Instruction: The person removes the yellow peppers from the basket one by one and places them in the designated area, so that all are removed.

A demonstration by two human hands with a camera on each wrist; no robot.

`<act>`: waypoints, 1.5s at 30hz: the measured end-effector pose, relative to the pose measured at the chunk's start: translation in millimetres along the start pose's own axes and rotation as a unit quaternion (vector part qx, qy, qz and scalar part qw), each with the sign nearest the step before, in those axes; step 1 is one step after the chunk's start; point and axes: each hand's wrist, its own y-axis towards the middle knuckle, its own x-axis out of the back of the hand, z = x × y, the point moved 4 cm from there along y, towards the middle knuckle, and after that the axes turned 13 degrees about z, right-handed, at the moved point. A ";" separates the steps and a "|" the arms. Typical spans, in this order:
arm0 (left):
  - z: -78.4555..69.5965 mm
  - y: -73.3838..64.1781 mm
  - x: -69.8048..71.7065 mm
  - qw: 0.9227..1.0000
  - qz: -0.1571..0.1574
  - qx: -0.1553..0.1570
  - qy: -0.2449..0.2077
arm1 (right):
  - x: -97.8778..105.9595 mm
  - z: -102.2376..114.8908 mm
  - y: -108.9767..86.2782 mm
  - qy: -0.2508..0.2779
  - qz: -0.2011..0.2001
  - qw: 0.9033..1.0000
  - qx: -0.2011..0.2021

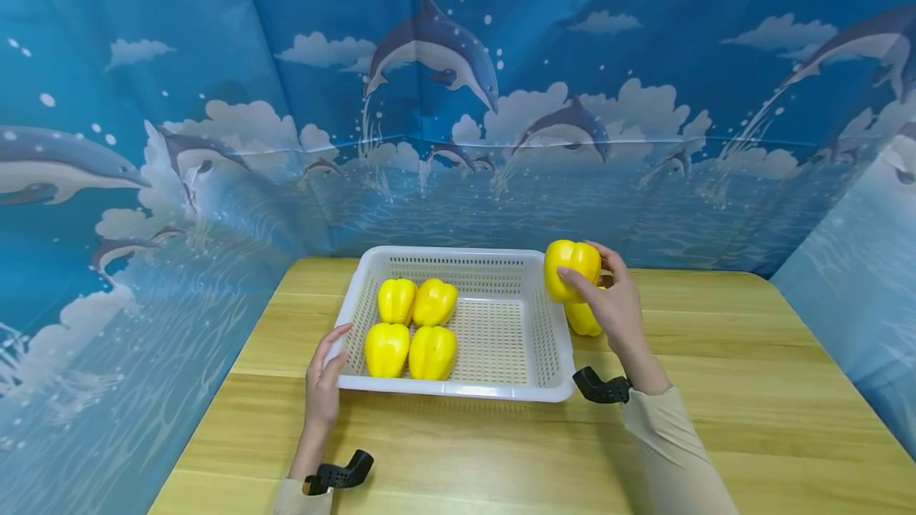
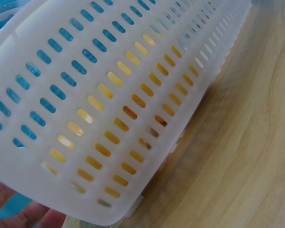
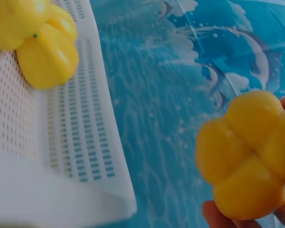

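The right hand (image 1: pixel 614 307) pinches a yellow pepper (image 1: pixel 570 269) aloft by the right rim of the white basket (image 1: pixel 472 389); I glimpse another pepper (image 1: pixel 584 323) behind it on the tabletop (image 1: pixel 723 388). The left hand (image 1: pixel 325 380), fingers outstretched, touches the basket's left end, and four peppers (image 1: pixel 433 352) sit inside
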 end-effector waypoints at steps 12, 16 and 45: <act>0.4 1.2 -0.1 1.000 0.000 -0.010 -0.004 | 39.8 -24.1 -6.5 -0.003 -0.066 0.998 -0.013; 1.0 1.2 -0.6 1.000 0.002 -0.012 -0.003 | 51.4 -34.9 -7.0 0.002 -0.079 0.996 -0.029; 0.1 0.5 -1.1 1.000 0.002 -0.007 -0.005 | 83.6 -109.7 6.2 -0.055 0.006 0.994 -0.095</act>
